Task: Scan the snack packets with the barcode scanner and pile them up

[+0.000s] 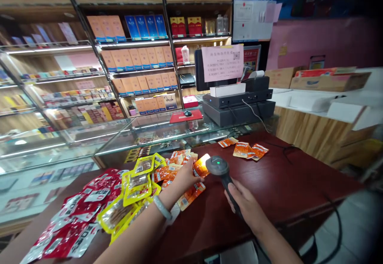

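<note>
My right hand grips the handle of a black barcode scanner, whose head shows a green light and points left. My left hand holds an orange snack packet up in front of the scanner head, lit by its beam. The hand reaches over a pile of orange packets on the dark red counter. A pale bangle sits on my left wrist.
Yellow packets and red packets lie to the left. Several orange packets lie apart at the far right. A cash register with screen stands behind, on a glass display case. Shelves of boxes fill the wall.
</note>
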